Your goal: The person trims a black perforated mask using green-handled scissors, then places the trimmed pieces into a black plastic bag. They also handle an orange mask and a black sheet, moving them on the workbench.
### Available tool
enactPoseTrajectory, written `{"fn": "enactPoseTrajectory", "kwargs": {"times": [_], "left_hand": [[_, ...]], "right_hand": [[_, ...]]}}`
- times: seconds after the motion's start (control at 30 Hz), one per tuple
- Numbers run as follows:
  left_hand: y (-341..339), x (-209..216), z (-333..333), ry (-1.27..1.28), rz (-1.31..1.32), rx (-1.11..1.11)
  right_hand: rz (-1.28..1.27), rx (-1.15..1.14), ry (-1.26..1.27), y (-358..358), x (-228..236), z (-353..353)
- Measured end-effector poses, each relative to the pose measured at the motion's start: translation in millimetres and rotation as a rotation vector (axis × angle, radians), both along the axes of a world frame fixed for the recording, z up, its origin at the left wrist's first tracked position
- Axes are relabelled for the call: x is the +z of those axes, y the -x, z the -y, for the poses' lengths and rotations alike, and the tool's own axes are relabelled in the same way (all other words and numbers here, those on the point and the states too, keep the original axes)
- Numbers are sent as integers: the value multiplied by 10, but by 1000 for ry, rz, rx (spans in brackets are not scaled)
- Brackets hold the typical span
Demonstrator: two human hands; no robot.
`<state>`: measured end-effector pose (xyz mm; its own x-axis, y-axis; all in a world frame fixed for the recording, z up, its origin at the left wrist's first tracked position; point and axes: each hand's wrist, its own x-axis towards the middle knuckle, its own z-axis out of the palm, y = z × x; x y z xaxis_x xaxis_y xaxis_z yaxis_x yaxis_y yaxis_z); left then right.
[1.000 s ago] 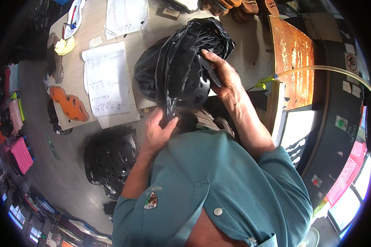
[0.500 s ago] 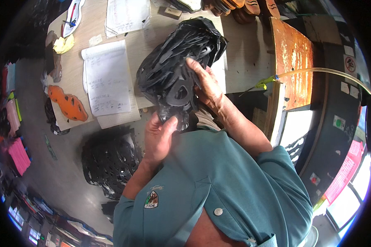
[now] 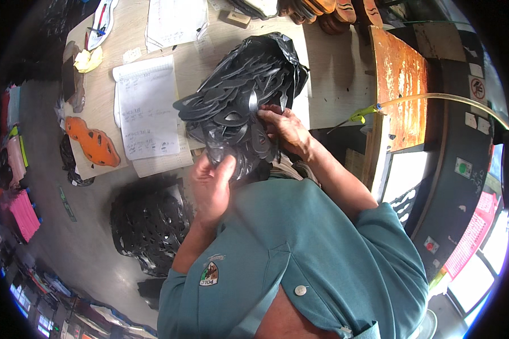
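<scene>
Bag (image 3: 287, 46) gapes, black pieces (image 3: 208, 108) showing! Left fingers (image 3: 226, 168) pinch its near edge, right fingers (image 3: 272, 117) hold its right side.

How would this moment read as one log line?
left hand: holds black bag | right hand: touches black cut pieces in bag | notepad: on table, left of bag

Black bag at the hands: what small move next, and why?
Probably slide the right hand further under the black cut-out pieces to steady them: they lie exposed and loosely overlapping, some jutting out toward the left, while the left hand holds the near end of the black bag.
</scene>
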<state>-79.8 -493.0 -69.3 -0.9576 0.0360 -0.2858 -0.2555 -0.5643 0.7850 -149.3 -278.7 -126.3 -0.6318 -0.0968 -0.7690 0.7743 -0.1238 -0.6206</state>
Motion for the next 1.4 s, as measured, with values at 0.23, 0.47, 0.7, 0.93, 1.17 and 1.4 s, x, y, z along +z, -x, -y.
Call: {"fn": "enactPoseTrajectory", "kwargs": {"times": [0.23, 0.47, 0.7, 0.93, 1.17, 1.4], "left_hand": [[-15, 115, -10, 389, -132, -411], [-14, 182, 8, 403, -212, -333], [40, 177, -31, 575, -292, -394], [44, 169, 100, 367, -150, -334], [25, 184, -49, 566, -383, -548], [-87, 143, 61, 323, -67, -356]], "right_hand": [[86, -48, 345, 21, 174, 205], [-375, 177, -267, -170, -855, 429], [-470, 217, 84, -57, -582, 551], [-521, 1168, -877, 49, 235, 69], [-814, 938, -373, 157, -465, 365], [-731, 587, -56, -6, -353, 382]]}}
